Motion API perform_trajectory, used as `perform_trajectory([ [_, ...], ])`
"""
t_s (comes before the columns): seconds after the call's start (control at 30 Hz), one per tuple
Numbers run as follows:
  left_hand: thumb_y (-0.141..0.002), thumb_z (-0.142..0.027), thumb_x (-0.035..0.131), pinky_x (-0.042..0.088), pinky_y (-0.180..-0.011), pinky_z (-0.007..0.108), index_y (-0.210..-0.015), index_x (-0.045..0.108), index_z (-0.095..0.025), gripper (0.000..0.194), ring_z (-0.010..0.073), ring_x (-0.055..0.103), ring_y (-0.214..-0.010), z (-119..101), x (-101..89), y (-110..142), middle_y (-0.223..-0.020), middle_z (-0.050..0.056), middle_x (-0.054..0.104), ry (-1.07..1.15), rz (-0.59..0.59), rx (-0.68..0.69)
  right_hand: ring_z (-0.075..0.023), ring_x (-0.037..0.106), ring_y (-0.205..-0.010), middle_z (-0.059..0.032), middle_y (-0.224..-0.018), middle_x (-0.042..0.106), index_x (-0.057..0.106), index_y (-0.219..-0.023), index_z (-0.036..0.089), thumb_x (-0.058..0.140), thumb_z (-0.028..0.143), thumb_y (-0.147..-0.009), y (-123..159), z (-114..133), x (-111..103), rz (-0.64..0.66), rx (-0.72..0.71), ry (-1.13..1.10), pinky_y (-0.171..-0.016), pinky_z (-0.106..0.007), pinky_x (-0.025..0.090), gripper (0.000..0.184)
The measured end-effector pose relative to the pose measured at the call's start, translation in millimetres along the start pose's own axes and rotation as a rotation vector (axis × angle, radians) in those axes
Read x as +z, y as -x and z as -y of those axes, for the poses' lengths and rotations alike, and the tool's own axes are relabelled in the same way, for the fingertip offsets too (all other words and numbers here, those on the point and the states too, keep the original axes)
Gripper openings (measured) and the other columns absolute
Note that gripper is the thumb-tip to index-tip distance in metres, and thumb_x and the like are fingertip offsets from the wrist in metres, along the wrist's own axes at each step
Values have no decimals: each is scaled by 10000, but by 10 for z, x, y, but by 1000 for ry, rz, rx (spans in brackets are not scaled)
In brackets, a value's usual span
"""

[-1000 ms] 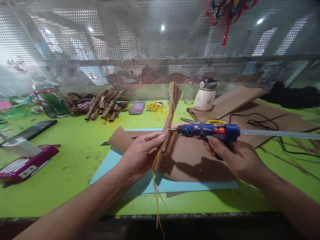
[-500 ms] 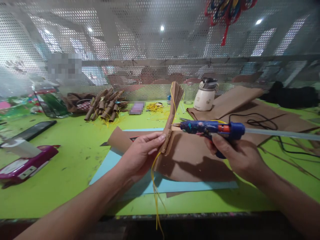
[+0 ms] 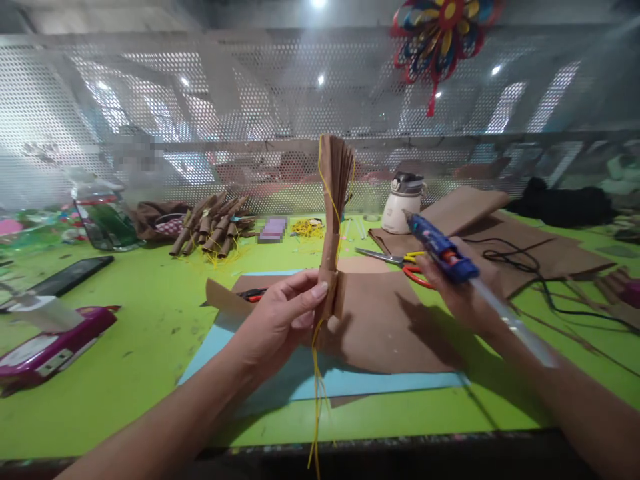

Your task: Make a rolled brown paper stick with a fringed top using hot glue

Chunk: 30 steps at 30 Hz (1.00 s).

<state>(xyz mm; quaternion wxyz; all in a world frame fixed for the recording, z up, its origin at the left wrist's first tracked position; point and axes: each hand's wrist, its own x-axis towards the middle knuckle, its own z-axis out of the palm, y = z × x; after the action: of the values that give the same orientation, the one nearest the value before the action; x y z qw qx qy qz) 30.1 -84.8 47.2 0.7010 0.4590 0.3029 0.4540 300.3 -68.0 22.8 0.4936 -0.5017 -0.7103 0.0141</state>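
My left hand (image 3: 287, 307) pinches a brown folded-paper bundle (image 3: 332, 220) near its lower end. The bundle stands upright, its pleats fanned at the top, and a yellow string (image 3: 317, 393) hangs below it. In my right hand (image 3: 463, 290) is a blue hot glue gun (image 3: 443, 247), its nozzle tilted up and away from the bundle, with a long clear glue stick (image 3: 515, 327) out of its back. Beneath the hands lies a brown paper sheet (image 3: 385, 333) on light blue paper (image 3: 235, 367). Scissors (image 3: 385, 257) with red and yellow handles lie beside the right hand.
Several rolled brown paper bundles (image 3: 213, 227) lie at the back left, near a green bottle (image 3: 103, 220). A purple power strip (image 3: 60, 347) and a phone (image 3: 73, 273) are at left. Behind the glue gun stand a white flask (image 3: 400, 207), brown paper (image 3: 460, 207) and a black cord (image 3: 530, 267).
The glue gun has moved right, off the bundle, and its nozzle now points upward. The bundle has turned more upright in my left hand. The scissors are now uncovered.
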Motion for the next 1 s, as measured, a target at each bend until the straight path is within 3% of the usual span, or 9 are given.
perform_trajectory([
  [0.07,-786,-216,701,448,-578,144,-889,706,-159,119,53,561,-612,-9,5,12,-758,15,652,-7,0,7,-220,569,-735,-70,-840,586,579,-969,181,579,405,-843,-37,-46,48,75,-50,134,-674,-338,456,258],
  [0.2,-767,-193,716,484,-649,174,-916,713,-159,153,82,603,-686,-16,19,17,-800,28,670,14,2,12,-261,580,-845,-112,-953,600,641,-945,169,644,371,-780,-80,-142,166,391,-60,250,-733,-373,458,260],
  [0.37,-729,-196,748,461,-599,159,-903,720,-149,182,89,602,-675,-9,20,12,-780,38,679,2,-17,34,-253,583,-856,-99,-949,627,678,-969,173,667,276,-756,-102,-246,204,527,-58,204,-764,-388,458,237],
  [0.5,-719,-205,757,420,-544,137,-901,726,-151,192,62,570,-622,-5,2,6,-769,36,685,-21,-39,67,-269,556,-1053,-89,-1118,627,601,-1208,222,718,237,-702,-101,-244,92,664,-114,66,-915,-424,431,520],
  [0.57,-729,-219,752,419,-543,139,-900,725,-156,184,55,555,-601,-3,-8,1,-761,32,684,-23,-31,73,-260,550,-1093,-82,-1152,625,596,-1221,232,705,225,-706,-109,-183,17,637,-111,35,-953,-421,418,526],
  [0.73,-726,-215,754,459,-629,166,-910,722,-158,196,86,594,-683,-5,-1,-1,-785,35,679,-15,-10,75,-186,620,-903,-53,-964,677,670,-972,193,531,272,-868,-139,262,-88,389,12,-104,-811,-318,478,191],
  [0.87,-741,-190,736,470,-668,189,-908,722,-150,172,98,601,-696,-18,24,14,-764,28,666,28,38,78,-137,583,-738,-16,-790,650,664,-829,179,528,278,-897,-146,710,-36,459,-76,-210,-696,-263,445,182],
  [1.0,-762,-182,716,468,-693,194,-902,720,-137,146,93,599,-706,-27,25,29,-801,34,667,51,87,72,-115,507,-653,7,-693,569,623,-737,163,552,295,-892,-181,908,107,493,-138,-268,-614,-249,397,216],
])
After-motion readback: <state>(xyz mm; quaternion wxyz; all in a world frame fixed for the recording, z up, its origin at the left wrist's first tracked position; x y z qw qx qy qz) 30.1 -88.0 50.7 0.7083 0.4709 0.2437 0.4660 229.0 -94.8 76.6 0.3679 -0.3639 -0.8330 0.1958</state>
